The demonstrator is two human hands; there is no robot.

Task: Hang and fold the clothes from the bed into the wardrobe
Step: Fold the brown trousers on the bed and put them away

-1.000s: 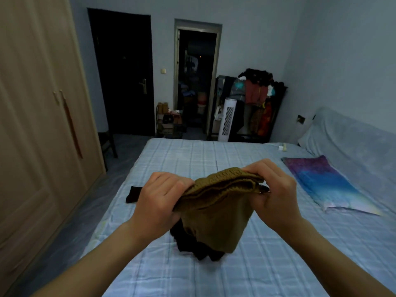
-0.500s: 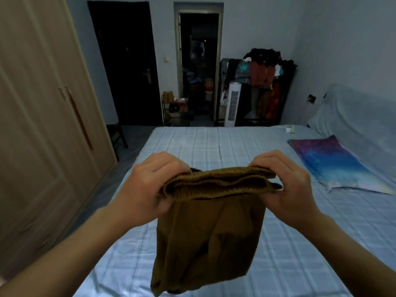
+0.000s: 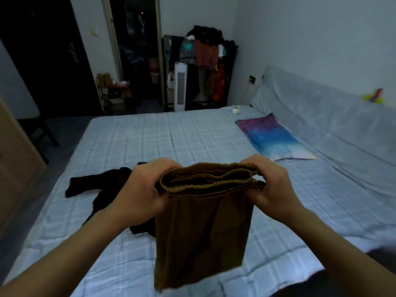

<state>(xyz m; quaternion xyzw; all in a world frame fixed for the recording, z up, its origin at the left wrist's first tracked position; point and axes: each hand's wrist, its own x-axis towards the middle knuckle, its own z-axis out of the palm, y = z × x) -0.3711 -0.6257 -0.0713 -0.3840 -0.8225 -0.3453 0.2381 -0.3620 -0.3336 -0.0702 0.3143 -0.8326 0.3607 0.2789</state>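
Observation:
I hold up a brown garment (image 3: 201, 239) by its ribbed elastic waistband, over the bed (image 3: 150, 138). My left hand (image 3: 139, 189) grips the waistband's left end and my right hand (image 3: 272, 185) pinches its right end. The cloth hangs straight down between my forearms, its lower edge close to the sheet. A black garment (image 3: 100, 185) lies crumpled on the checked sheet behind my left hand, partly hidden by my arm and the brown cloth. A sliver of the wooden wardrobe (image 3: 12, 168) shows at the left edge.
A purple and blue pillow (image 3: 272, 136) lies at the right by the covered headboard (image 3: 321, 116). Beyond the bed stand a loaded clothes rack (image 3: 205, 54), a white tower fan (image 3: 179, 86), a dark door and an open doorway. A dark chair (image 3: 40, 133) stands by the wardrobe.
The view has swung right and down, so the wardrobe has nearly left the frame. The brown garment, bunched a second ago, now hangs unrolled, and the black garment shows beside it.

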